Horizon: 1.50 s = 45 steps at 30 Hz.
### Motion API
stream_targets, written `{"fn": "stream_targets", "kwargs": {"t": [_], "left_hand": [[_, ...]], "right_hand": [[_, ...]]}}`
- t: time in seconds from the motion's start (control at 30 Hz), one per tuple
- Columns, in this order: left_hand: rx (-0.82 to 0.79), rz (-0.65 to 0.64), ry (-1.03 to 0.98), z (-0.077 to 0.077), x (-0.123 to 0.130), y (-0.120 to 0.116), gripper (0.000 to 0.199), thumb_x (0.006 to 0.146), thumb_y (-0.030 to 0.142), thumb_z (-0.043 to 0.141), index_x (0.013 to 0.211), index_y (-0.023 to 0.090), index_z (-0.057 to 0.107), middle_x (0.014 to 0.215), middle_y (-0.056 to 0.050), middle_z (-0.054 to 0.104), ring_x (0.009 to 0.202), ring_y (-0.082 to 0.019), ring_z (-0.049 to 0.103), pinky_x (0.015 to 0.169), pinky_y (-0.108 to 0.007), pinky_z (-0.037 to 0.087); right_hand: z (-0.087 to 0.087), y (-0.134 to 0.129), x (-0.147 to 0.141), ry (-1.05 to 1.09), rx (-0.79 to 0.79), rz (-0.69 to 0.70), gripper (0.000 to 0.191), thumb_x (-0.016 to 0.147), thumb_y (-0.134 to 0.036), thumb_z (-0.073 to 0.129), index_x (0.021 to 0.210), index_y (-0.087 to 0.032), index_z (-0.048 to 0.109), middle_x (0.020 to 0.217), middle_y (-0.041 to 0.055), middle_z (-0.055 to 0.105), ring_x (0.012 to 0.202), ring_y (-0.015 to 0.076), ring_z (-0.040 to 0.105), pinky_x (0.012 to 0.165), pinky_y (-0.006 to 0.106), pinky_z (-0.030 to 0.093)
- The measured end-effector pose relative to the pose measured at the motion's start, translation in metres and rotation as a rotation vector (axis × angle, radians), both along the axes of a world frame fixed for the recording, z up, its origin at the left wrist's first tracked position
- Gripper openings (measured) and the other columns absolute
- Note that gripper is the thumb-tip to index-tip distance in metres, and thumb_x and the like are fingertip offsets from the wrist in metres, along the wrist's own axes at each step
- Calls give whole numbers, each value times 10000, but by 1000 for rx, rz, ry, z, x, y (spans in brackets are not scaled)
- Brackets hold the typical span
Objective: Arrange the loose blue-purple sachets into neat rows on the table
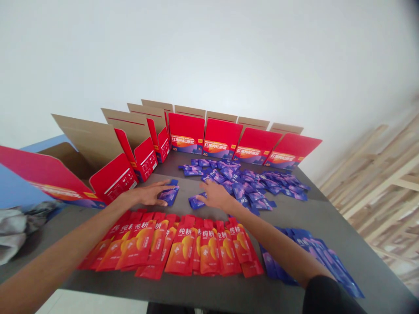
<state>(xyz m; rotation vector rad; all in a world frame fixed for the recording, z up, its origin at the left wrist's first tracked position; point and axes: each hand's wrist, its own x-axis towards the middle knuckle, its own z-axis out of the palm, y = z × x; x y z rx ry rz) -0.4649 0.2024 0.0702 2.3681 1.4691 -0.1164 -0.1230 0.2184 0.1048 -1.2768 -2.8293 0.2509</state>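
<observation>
My left hand [151,194] grips the left edge of a purple pouch [170,196] low over the grey table, thumb and fingers curved round it. Another purple pouch [194,202] is under the thumb and fingers of my right hand [216,196], which takes hold of its right end; part of it is hidden. Just beyond my right hand a loose heap of purple pouches [244,185] spreads over the table. Nearer to me, below both hands, overlapping red pouches [180,250] lie in a row with their spouts away from me.
Open red cartons [218,135] line the table's back edge, and more open cartons [113,179] stand along the left. Overlapping purple pouches [327,257] lie at the front right. Crumpled cloth [13,226] sits at the far left; a wooden rack [389,187] stands to the right.
</observation>
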Motion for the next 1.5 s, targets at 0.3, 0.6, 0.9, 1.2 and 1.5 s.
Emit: {"fn": "stream_targets", "kwargs": {"t": [0.3,0.6,0.9,1.2,1.5], "left_hand": [[-15,-16,22,-12,0,11,784,946,533,750,1615,204,507,1682,-178,457,1556,-367,432,1266,-461,342],[-18,-2,93,-9,6,2,748,1009,548,646,1649,203,469,1730,-189,368,1584,-372,383,1280,-472,311],[-5,24,58,-3,-3,2,833,942,655,677,1618,197,510,1689,-170,451,1543,-392,441,1263,-476,349],[15,55,36,0,-28,1,942,896,639,717,1652,153,436,1698,-217,415,1559,-423,406,1264,-509,349],[-36,-78,-15,7,-8,1,817,955,675,694,1641,275,502,1732,-143,385,1585,-409,367,1285,-502,318]], "right_hand": [[-13,-29,-8,-177,-103,-124,727,986,-598,676,1517,-112,576,1463,250,587,1316,356,630,1072,417,534],[-37,5,-35,9,-109,106,826,999,-670,632,1635,-164,481,1634,213,460,1519,361,434,1260,511,333],[-51,18,-72,36,-82,111,844,1025,-695,571,1677,-181,417,1712,188,356,1586,346,340,1293,489,266],[-56,23,-103,89,-85,171,832,1037,-681,558,1685,-186,391,1711,177,359,1575,331,354,1296,491,277],[-38,55,-40,-55,-50,-315,663,1075,-502,527,1633,-150,460,1645,235,439,1546,364,405,1250,533,338]]}}
